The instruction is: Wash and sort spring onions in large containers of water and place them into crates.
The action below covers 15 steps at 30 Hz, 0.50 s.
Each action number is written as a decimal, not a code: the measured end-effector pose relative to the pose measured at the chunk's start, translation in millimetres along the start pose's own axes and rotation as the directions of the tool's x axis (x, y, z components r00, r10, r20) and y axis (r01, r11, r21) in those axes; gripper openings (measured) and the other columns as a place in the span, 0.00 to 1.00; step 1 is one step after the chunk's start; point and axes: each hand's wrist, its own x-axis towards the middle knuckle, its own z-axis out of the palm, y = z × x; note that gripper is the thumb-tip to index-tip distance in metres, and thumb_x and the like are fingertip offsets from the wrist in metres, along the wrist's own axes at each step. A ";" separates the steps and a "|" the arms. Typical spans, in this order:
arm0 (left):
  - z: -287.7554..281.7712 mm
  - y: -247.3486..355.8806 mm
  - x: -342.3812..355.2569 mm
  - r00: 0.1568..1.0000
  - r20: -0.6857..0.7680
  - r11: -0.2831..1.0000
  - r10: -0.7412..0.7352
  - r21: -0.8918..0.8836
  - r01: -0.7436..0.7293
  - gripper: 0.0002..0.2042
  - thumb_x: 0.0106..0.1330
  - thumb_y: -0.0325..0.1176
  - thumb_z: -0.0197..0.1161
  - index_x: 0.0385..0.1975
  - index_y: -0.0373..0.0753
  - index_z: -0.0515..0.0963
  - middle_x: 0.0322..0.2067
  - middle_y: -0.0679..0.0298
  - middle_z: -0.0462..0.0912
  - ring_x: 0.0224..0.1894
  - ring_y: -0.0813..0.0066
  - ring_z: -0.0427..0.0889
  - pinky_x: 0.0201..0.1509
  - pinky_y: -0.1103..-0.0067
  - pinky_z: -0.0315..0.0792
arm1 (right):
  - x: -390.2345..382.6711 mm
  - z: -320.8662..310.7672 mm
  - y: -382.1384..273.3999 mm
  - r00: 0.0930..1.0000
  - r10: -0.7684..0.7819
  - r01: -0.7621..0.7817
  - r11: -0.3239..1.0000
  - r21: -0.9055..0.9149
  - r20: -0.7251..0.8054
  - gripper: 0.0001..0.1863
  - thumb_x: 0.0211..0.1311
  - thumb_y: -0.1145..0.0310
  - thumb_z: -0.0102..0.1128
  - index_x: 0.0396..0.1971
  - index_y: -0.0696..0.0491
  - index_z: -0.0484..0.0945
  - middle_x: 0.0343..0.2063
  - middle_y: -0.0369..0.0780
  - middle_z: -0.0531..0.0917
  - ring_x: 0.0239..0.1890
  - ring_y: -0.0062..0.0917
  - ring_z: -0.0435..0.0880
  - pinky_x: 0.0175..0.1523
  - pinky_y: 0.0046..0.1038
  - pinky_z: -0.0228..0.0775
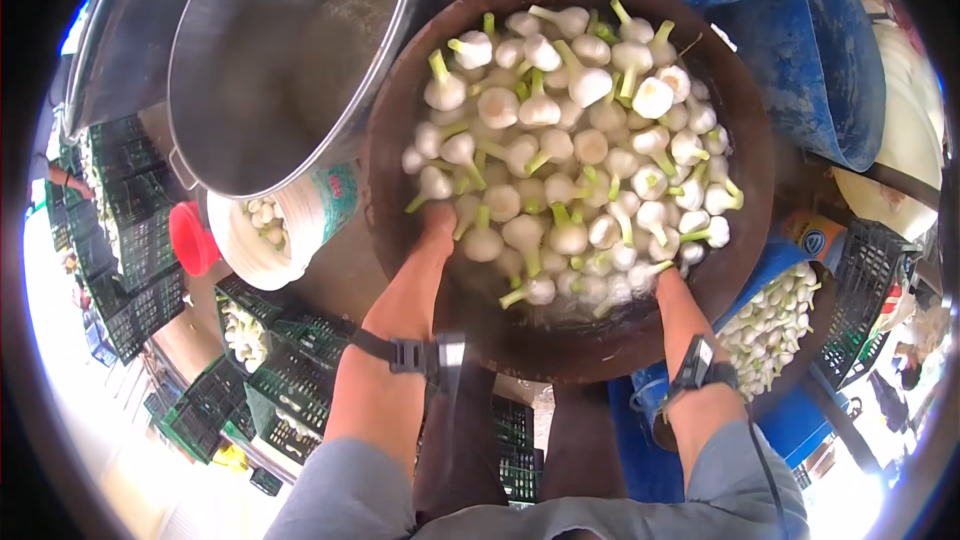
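Many white garlic bulbs [591,147] with short green stems float in a wide round brown basin [520,365] in front of me. Both of my arms reach down into it. At the near left side, my left hand [438,225] dips among the bulbs, its fingers hidden under garlic and water. My right hand [670,285] is sunk at the near right side, where the water looks foamy, and its fingers are hidden too. Whether either hand grips a bulb cannot be seen.
A large metal pot [290,70] stands left of the basin, beside a white bucket [235,240] holding some garlic and a red plastic piece [192,239]. Green crates [300,380] lie lower left. Blue barrels [825,70] stand right; more garlic [770,325] fills a container lower right.
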 end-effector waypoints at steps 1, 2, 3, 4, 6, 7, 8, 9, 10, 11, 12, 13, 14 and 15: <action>-0.4 -2.1 -6.5 0.998 0.031 0.994 -0.053 -0.090 0.056 0.17 0.62 0.33 0.49 0.50 0.39 0.70 0.47 0.63 0.74 0.46 0.70 0.72 0.46 0.75 0.66 | -12.0 -5.4 8.5 1.000 0.003 -0.003 1.000 -0.008 -0.002 0.20 0.61 0.61 0.42 0.51 0.50 0.69 0.50 0.41 0.72 0.51 0.32 0.70 0.50 0.33 0.64; -30.2 -22.6 5.9 0.996 0.024 0.995 -0.089 -0.053 0.090 0.16 0.61 0.32 0.49 0.50 0.39 0.69 0.46 0.62 0.74 0.46 0.70 0.72 0.47 0.75 0.65 | -25.5 8.9 6.5 0.999 0.003 -0.003 1.000 0.005 0.036 0.20 0.61 0.60 0.42 0.52 0.50 0.68 0.51 0.41 0.72 0.52 0.32 0.70 0.50 0.33 0.64; -12.5 -12.6 -5.8 0.995 0.061 0.994 -0.084 -0.060 0.087 0.16 0.61 0.32 0.49 0.50 0.39 0.69 0.46 0.62 0.74 0.46 0.70 0.72 0.47 0.75 0.65 | -21.1 -5.2 14.1 1.000 0.009 -0.009 1.000 -0.005 0.009 0.20 0.62 0.60 0.41 0.52 0.49 0.68 0.52 0.40 0.71 0.53 0.31 0.69 0.51 0.33 0.63; 4.2 -5.3 -19.7 0.997 0.076 0.996 -0.011 -0.089 0.018 0.16 0.61 0.31 0.48 0.49 0.38 0.70 0.46 0.61 0.74 0.45 0.69 0.72 0.46 0.75 0.65 | -15.1 -19.6 22.4 1.000 0.018 -0.019 1.000 -0.013 -0.013 0.21 0.62 0.60 0.40 0.53 0.49 0.67 0.52 0.40 0.71 0.53 0.31 0.69 0.51 0.32 0.63; -9.2 -21.3 -3.4 0.999 0.049 0.959 -0.019 -0.283 0.032 0.14 0.60 0.29 0.47 0.45 0.36 0.72 0.43 0.59 0.74 0.44 0.68 0.72 0.45 0.73 0.66 | -9.8 3.5 14.7 0.998 0.023 -0.026 0.999 0.042 0.061 0.21 0.63 0.59 0.39 0.54 0.48 0.66 0.54 0.39 0.70 0.55 0.30 0.67 0.52 0.32 0.63; -24.5 -29.8 21.7 1.000 0.002 0.959 -0.013 -0.284 0.013 0.14 0.60 0.29 0.47 0.45 0.36 0.72 0.43 0.59 0.74 0.44 0.68 0.72 0.45 0.73 0.66 | -8.8 28.1 8.3 0.990 0.022 -0.034 0.996 0.085 0.137 0.21 0.63 0.59 0.38 0.55 0.48 0.66 0.54 0.38 0.70 0.55 0.30 0.67 0.53 0.31 0.63; -43.0 -33.5 42.8 0.999 -0.051 0.982 0.003 -0.188 -0.012 0.14 0.60 0.29 0.47 0.44 0.36 0.72 0.42 0.59 0.74 0.44 0.68 0.72 0.44 0.73 0.66 | -7.6 48.5 1.6 0.977 0.024 -0.053 0.990 0.129 0.213 0.21 0.64 0.59 0.37 0.55 0.47 0.66 0.55 0.38 0.69 0.56 0.29 0.66 0.53 0.31 0.63; -43.8 -34.8 43.7 0.998 -0.059 0.996 0.008 -0.090 -0.013 0.13 0.59 0.28 0.46 0.43 0.37 0.71 0.41 0.59 0.74 0.43 0.68 0.72 0.44 0.73 0.66 | -1.4 49.7 2.9 0.968 0.027 -0.065 0.987 0.149 0.248 0.22 0.64 0.59 0.37 0.56 0.47 0.65 0.56 0.38 0.69 0.57 0.29 0.66 0.54 0.31 0.62; -49.1 -40.5 36.4 0.998 -0.069 0.996 -0.001 -0.087 -0.005 0.13 0.59 0.28 0.46 0.43 0.37 0.71 0.41 0.59 0.74 0.43 0.68 0.72 0.44 0.73 0.66 | -1.1 52.2 4.8 0.958 0.018 -0.070 0.983 0.170 0.287 0.22 0.64 0.59 0.36 0.57 0.46 0.65 0.56 0.37 0.68 0.58 0.28 0.65 0.54 0.31 0.62; -23.5 -24.5 18.0 0.999 -0.035 0.992 -0.001 -0.130 -0.004 0.14 0.59 0.28 0.47 0.44 0.36 0.71 0.41 0.58 0.74 0.43 0.67 0.72 0.45 0.73 0.66 | 11.3 29.9 16.2 0.964 -0.023 -0.017 0.989 0.150 0.266 0.22 0.65 0.58 0.35 0.57 0.46 0.64 0.57 0.37 0.68 0.58 0.28 0.65 0.55 0.30 0.62; 9.9 2.5 -12.7 1.000 0.027 0.984 0.001 -0.180 0.004 0.15 0.58 0.28 0.47 0.45 0.35 0.70 0.41 0.57 0.74 0.43 0.67 0.72 0.46 0.73 0.65 | 27.8 -12.3 33.3 0.965 -0.139 0.120 0.988 0.097 0.221 0.22 0.65 0.58 0.35 0.58 0.45 0.64 0.58 0.36 0.67 0.59 0.27 0.64 0.55 0.30 0.62; 74.3 58.3 -61.5 0.980 0.194 0.955 0.050 -0.298 0.011 0.15 0.58 0.27 0.47 0.45 0.33 0.70 0.42 0.56 0.74 0.43 0.66 0.72 0.47 0.73 0.65 | 76.2 -133.8 49.1 0.779 -0.593 0.619 0.779 -0.100 0.203 0.22 0.66 0.58 0.34 0.58 0.45 0.63 0.58 0.36 0.67 0.60 0.27 0.64 0.56 0.30 0.62; 13.6 49.9 -63.8 0.999 0.021 0.976 -0.039 -0.214 0.043 0.15 0.57 0.25 0.47 0.43 0.33 0.72 0.40 0.57 0.75 0.42 0.67 0.72 0.46 0.75 0.65 | 20.9 -43.1 38.2 0.959 -0.221 0.209 0.974 0.084 0.176 0.22 0.65 0.60 0.35 0.58 0.48 0.64 0.56 0.37 0.69 0.57 0.27 0.66 0.55 0.30 0.62; -23.9 45.7 -69.8 0.997 -0.061 0.977 -0.047 -0.211 0.033 0.15 0.57 0.25 0.47 0.43 0.33 0.72 0.40 0.57 0.75 0.42 0.67 0.72 0.46 0.75 0.65 | -20.2 -9.0 10.2 0.975 -0.100 0.068 0.985 0.159 0.200 0.22 0.64 0.63 0.37 0.57 0.51 0.64 0.53 0.37 0.70 0.55 0.27 0.68 0.55 0.30 0.63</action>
